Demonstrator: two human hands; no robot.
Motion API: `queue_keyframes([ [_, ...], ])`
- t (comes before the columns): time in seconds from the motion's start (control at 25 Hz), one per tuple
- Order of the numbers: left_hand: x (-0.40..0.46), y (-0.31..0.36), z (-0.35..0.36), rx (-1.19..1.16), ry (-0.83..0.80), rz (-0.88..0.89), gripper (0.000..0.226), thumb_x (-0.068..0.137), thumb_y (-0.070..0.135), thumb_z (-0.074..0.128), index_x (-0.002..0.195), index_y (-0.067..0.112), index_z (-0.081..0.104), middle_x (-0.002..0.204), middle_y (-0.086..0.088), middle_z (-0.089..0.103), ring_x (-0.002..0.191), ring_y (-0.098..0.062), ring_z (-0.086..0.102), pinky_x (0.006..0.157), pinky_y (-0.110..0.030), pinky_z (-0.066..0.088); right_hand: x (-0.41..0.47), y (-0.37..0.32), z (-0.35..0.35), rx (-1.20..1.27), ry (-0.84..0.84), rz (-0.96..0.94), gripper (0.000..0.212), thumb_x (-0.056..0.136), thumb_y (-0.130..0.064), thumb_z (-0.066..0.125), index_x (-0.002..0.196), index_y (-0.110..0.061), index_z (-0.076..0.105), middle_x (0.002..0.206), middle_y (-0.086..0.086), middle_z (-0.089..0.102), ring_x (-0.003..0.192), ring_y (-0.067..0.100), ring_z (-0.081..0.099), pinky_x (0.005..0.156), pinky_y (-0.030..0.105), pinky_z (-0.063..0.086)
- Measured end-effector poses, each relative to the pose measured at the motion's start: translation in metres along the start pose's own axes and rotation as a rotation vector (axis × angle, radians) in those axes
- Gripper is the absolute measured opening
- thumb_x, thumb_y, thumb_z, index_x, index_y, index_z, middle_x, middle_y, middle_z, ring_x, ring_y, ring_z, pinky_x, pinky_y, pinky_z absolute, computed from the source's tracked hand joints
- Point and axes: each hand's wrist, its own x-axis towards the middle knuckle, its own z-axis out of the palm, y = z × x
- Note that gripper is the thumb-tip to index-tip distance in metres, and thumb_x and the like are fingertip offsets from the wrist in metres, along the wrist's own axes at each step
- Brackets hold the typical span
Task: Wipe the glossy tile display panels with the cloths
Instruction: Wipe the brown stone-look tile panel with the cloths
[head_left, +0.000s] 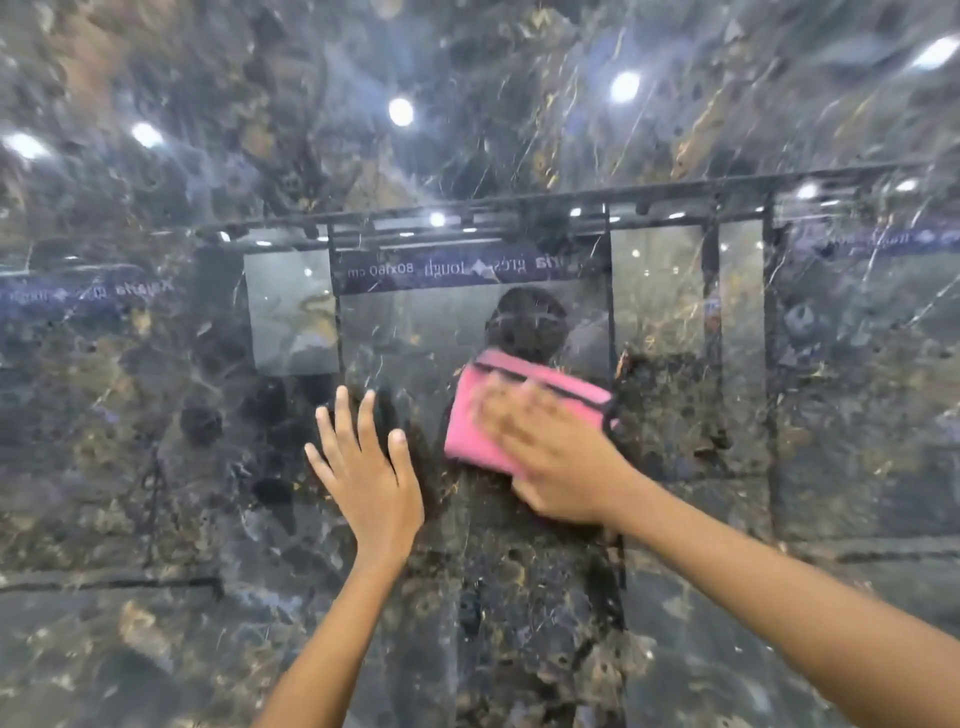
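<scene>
A glossy dark marbled tile panel (171, 467) fills the whole view right in front of me. My right hand (556, 462) lies flat on a folded pink cloth (470, 415) with a dark trim and presses it against the panel near the middle; the hand is motion-blurred. To its left, my left hand (363, 467) rests flat against the panel with its fingers spread and holds nothing. Part of the cloth is hidden under my right hand.
The panel mirrors ceiling lights (401, 111), a dark display rack with a label strip (467, 267), and my own silhouette. A faint horizontal joint line (104, 582) crosses the lower part of the panel.
</scene>
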Motion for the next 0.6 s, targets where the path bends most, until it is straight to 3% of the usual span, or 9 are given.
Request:
queue_keyframes([
  [0.08, 0.041, 0.014, -0.004, -0.018, 0.023, 0.055, 0.052, 0.101, 0.038, 0.029, 0.148, 0.017, 0.035, 0.161, -0.005, 0.023, 0.15, -0.031, 0.011, 0.118, -0.054, 0.003, 0.005, 0.024, -0.014, -0.061, -0.082, -0.283, 0.07, 0.077, -0.031, 0.041, 0.142, -0.005, 0.047, 0.149, 0.016, 0.042, 0.139, 0.031, 0.038, 0.113, 0.046, 0.027],
  [0.12, 0.065, 0.018, -0.004, -0.003, 0.018, 0.091, 0.054, 0.101, 0.039, 0.029, 0.15, 0.018, 0.032, 0.162, -0.004, 0.02, 0.15, -0.031, 0.01, 0.118, -0.053, 0.002, 0.015, 0.048, -0.021, -0.083, 0.005, -0.191, 0.069, 0.075, -0.03, 0.044, 0.139, -0.004, 0.05, 0.144, 0.018, 0.048, 0.135, 0.032, 0.043, 0.11, 0.046, 0.032],
  [0.2, 0.103, 0.017, -0.004, 0.044, -0.005, 0.153, 0.058, 0.101, 0.043, 0.025, 0.154, 0.019, 0.026, 0.164, -0.002, 0.013, 0.15, -0.032, 0.006, 0.118, -0.053, 0.002, 0.035, 0.107, -0.038, -0.041, 0.238, 0.341, 0.072, 0.07, -0.021, 0.048, 0.139, 0.0, 0.047, 0.141, 0.025, 0.048, 0.13, 0.036, 0.042, 0.11, 0.044, 0.031],
  [0.32, 0.112, 0.008, 0.005, 0.125, -0.005, 0.223, 0.059, 0.102, 0.041, 0.023, 0.156, 0.018, 0.022, 0.164, -0.003, 0.009, 0.15, -0.034, 0.005, 0.117, -0.058, 0.008, 0.055, 0.169, -0.074, 0.15, 0.496, 1.168, 0.072, 0.084, -0.017, 0.045, 0.152, -0.007, 0.026, 0.159, 0.016, 0.021, 0.147, 0.032, 0.018, 0.12, 0.041, 0.012],
  [0.4, 0.107, 0.002, 0.01, 0.133, 0.012, 0.234, 0.058, 0.101, 0.038, 0.025, 0.155, 0.018, 0.025, 0.164, -0.004, 0.01, 0.15, -0.034, 0.006, 0.117, -0.057, 0.008, 0.086, 0.14, -0.066, 0.176, 0.505, 1.314, 0.073, 0.088, -0.011, 0.049, 0.154, -0.007, 0.019, 0.161, 0.015, 0.016, 0.146, 0.03, 0.018, 0.12, 0.041, 0.015],
  [0.44, 0.107, 0.002, 0.01, 0.122, 0.018, 0.232, 0.057, 0.101, 0.037, 0.025, 0.155, 0.018, 0.026, 0.164, -0.004, 0.011, 0.15, -0.034, 0.006, 0.117, -0.056, 0.008, 0.102, 0.113, -0.053, 0.188, 0.467, 1.143, 0.075, 0.084, -0.008, 0.05, 0.153, -0.004, 0.021, 0.159, 0.019, 0.019, 0.142, 0.033, 0.025, 0.118, 0.04, 0.019],
  [0.48, 0.108, 0.002, 0.009, 0.11, 0.024, 0.236, 0.056, 0.101, 0.036, 0.026, 0.154, 0.017, 0.028, 0.164, -0.004, 0.012, 0.15, -0.034, 0.007, 0.117, -0.056, 0.008, 0.113, 0.081, -0.038, 0.199, 0.38, 0.811, 0.075, 0.08, -0.009, 0.051, 0.151, -0.001, 0.026, 0.156, 0.022, 0.025, 0.138, 0.036, 0.03, 0.111, 0.031, 0.021],
  [0.52, 0.109, 0.002, 0.008, 0.099, 0.032, 0.249, 0.056, 0.101, 0.035, 0.026, 0.154, 0.017, 0.029, 0.163, -0.005, 0.014, 0.149, -0.035, 0.008, 0.117, -0.056, 0.009, 0.117, 0.053, -0.025, 0.175, 0.247, 0.443, 0.075, 0.077, -0.015, 0.05, 0.148, -0.001, 0.032, 0.153, 0.023, 0.031, 0.137, 0.037, 0.033, 0.104, 0.05, 0.034],
  [0.6, 0.108, 0.0, 0.007, 0.083, 0.045, 0.277, 0.056, 0.1, 0.034, 0.028, 0.153, 0.016, 0.031, 0.163, -0.007, 0.017, 0.149, -0.035, 0.01, 0.117, -0.056, 0.009, 0.121, 0.051, -0.024, 0.085, 0.042, 0.0, 0.073, 0.075, -0.025, 0.044, 0.145, -0.004, 0.04, 0.152, 0.018, 0.038, 0.141, 0.035, 0.031, 0.119, 0.048, 0.02],
])
